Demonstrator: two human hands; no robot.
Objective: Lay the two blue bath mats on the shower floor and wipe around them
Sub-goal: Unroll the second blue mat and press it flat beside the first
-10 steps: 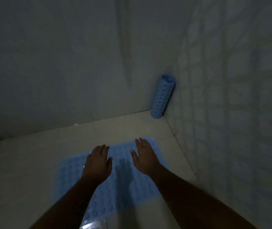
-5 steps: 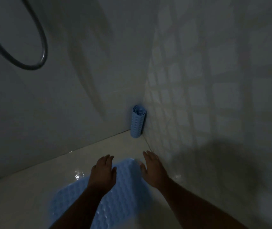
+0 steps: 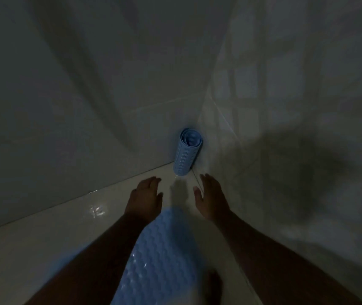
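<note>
One blue bath mat [image 3: 160,256] with a bubbled surface lies flat on the pale shower floor [image 3: 50,236], between my forearms. The second blue mat [image 3: 186,155] is rolled into a tube and stands upright in the corner where the two walls meet. My left hand [image 3: 146,199] and my right hand [image 3: 210,199] are both stretched out past the flat mat's far end, fingers apart and empty, a short way in front of the rolled mat, one on each side of it. Neither hand touches the roll.
A plain tiled wall [image 3: 76,106] rises on the left and a small-tiled wall [image 3: 296,106] on the right, close to my right arm. A wet glint [image 3: 96,210] shows on the floor. A dark shadow falls on the right wall. The light is dim.
Both hands have left the flat mat and moved forward toward the rolled mat in the corner. The view has closed in on the corner; the shower hose is out of sight.
</note>
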